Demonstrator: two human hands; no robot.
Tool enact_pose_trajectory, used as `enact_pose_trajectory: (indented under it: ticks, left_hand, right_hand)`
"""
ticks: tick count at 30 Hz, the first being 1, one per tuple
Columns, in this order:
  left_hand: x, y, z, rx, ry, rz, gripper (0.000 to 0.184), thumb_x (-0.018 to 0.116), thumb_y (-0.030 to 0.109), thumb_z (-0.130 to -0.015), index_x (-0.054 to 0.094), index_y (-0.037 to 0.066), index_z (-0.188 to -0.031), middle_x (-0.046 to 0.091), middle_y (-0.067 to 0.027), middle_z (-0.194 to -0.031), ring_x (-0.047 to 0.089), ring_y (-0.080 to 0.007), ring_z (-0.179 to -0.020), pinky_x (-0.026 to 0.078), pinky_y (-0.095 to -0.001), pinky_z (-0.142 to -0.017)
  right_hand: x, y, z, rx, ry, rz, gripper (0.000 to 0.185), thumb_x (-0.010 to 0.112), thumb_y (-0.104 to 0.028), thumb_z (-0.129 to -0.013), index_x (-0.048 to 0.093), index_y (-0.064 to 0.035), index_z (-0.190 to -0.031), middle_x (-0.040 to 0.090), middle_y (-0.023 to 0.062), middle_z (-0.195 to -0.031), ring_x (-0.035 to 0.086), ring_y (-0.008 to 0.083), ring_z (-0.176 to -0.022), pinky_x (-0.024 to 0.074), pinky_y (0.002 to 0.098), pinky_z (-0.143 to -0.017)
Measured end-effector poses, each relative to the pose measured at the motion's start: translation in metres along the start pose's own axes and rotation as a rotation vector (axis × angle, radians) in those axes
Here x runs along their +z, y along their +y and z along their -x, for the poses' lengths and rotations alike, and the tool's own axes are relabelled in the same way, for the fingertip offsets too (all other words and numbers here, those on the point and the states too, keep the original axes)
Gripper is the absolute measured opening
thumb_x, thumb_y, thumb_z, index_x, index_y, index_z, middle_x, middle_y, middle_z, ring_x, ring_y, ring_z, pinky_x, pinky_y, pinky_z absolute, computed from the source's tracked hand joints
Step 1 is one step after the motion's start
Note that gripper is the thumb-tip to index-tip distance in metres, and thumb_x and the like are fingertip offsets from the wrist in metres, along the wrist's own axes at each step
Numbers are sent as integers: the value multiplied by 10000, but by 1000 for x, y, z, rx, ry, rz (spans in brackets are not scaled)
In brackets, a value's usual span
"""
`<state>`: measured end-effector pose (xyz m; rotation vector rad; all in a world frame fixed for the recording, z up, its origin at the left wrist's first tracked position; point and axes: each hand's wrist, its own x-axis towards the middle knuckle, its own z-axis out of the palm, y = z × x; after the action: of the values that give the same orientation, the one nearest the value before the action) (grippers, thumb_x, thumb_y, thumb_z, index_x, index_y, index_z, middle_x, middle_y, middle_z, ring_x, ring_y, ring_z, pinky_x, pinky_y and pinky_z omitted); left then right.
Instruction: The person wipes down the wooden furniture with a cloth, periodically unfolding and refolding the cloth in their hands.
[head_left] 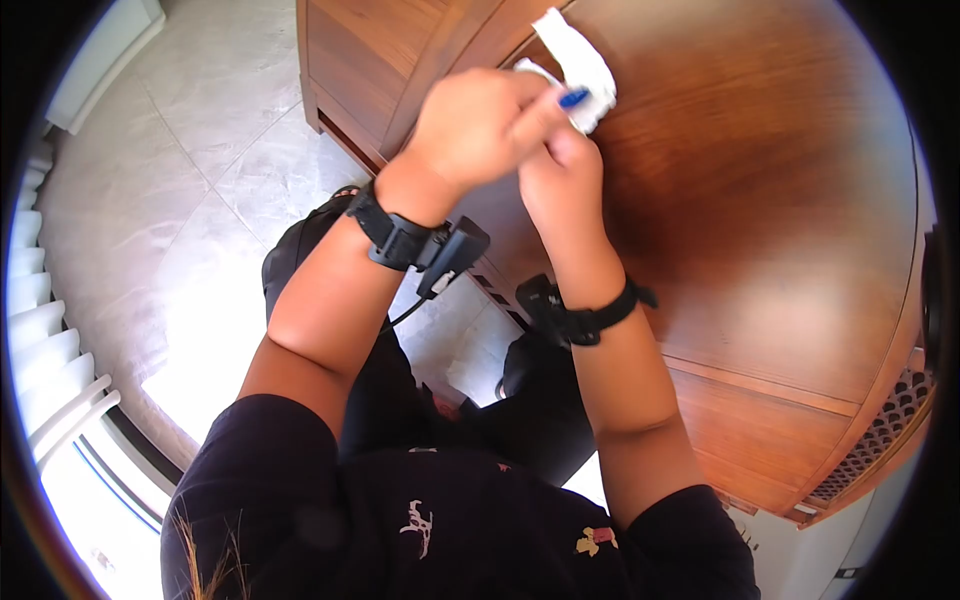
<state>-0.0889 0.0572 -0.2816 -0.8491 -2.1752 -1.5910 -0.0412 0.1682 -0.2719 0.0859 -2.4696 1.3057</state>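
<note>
- The white cloth [588,70] is bunched at the near end, just beyond the fingers, with a longer strip trailing away along the edge of the bench [760,220]; whether the bench bears its weight I cannot tell.
- The left hand [475,130] is above the bench's edge, fingers curled and thumb reaching toward a small blue piece [573,98]. Blur hides whether it truly pinches that piece or the cloth.
- The right hand [562,180], also over the bench's edge, is curled against the left, its fingertips hidden; I cannot tell what it grips.
- The hands meet closely, probably because something so soft and small is steadied best from two sides.
- Both forearms reach forward beside the bench, likely so that the fingers work at its edge without leaning on the top.
- A black wristband [395,235] with a box circles the left wrist; a dark strap [600,320] circles the right, nearer the bench's top. Both seem fastened there to leave the palms free.
</note>
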Motion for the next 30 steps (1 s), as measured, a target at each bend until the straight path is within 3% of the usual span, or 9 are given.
enact_pose_trajectory:
  ticks: [2, 9, 14, 15, 17, 19, 21, 26, 30]
  left_hand:
    - [-13, -8, -4, -96, 55, 41, 437, 389, 377, -917, 617, 37, -764, 592, -155, -653, 592, -326, -641, 462, -346, -594]
    - [-3, -10, -6, 1, -29, 128, 484, 424, 399, -905, 579, -19, -716, 568, -157, -617, 543, -303, -560, 432, -363, -549]
    - [20, 27, -5, -53, -377, 375, 315, 541, 276, -880, 606, -32, -884, 619, -71, -688, 565, -105, -640, 464, -270, -608]
    - [22, 42, -6, 14, -415, 379, 288, 548, 280, -870, 604, -3, -887, 594, -79, -665, 559, -126, -603, 454, -273, -583]
    - [34, 69, -7, 178, -432, 349, 245, 559, 280, -853, 601, 39, -863, 560, -95, -634, 552, -194, -565, 440, -289, -553]
    - [52, 95, -8, 289, -493, 363, 281, 562, 342, -835, 588, 62, -848, 555, -134, -654, 526, -309, -587, 426, -331, -538]
    - [73, 120, -9, 352, -624, 365, 322, 560, 378, -831, 591, 60, -868, 557, -153, -673, 528, -326, -600, 426, -353, -547]
    - [119, 177, 1, 439, -708, 507, 485, 579, 469, -796, 569, -14, -766, 527, -222, -675, 495, -380, -580, 413, -404, -547]
    - [129, 213, -1, 418, -695, 572, 484, 581, 473, -798, 558, -9, -753, 542, -202, -663, 521, -365, -583, 417, -403, -556]
  right_hand:
    - [18, 1, -14, -42, -22, 28, 125, 513, -58, -728, 612, -15, -790, 582, 204, -683, 574, 340, -602, 459, 344, -563]
    - [4, 2, 1, -24, -1, 10, 142, 505, -14, -732, 599, 0, -838, 600, 176, -680, 604, 264, -591, 462, 308, -565]
    - [-57, -11, 33, -44, 14, 95, 155, 493, -4, -746, 596, 5, -862, 619, 159, -702, 612, 216, -606, 454, 270, -572]
    - [-75, -15, 41, -46, 34, 111, 155, 493, -4, -746, 596, 5, -862, 619, 159, -702, 612, 216, -606, 454, 270, -572]
    - [-109, -24, 58, 83, -6, 91, 174, 457, 42, -764, 598, 21, -865, 627, 38, -709, 569, 91, -654, 450, 252, -597]
    - [-142, -32, 78, 151, 51, 11, 186, 443, 60, -770, 608, 31, -850, 611, 29, -747, 545, 88, -717, 447, 238, -665]
    - [-168, -42, 98, 133, 107, 11, 182, 442, 36, -772, 621, 41, -801, 621, 64, -816, 555, 127, -794, 432, 233, -763]
    - [-231, -46, 147, 240, 265, 88, 202, 516, -119, -844, 621, 28, -755, 639, 58, -764, 574, 114, -701, 451, 220, -684]
    - [-264, -66, 152, 274, 249, 187, 178, 504, -90, -837, 613, 29, -760, 634, 46, -739, 572, 102, -688, 449, 214, -639]
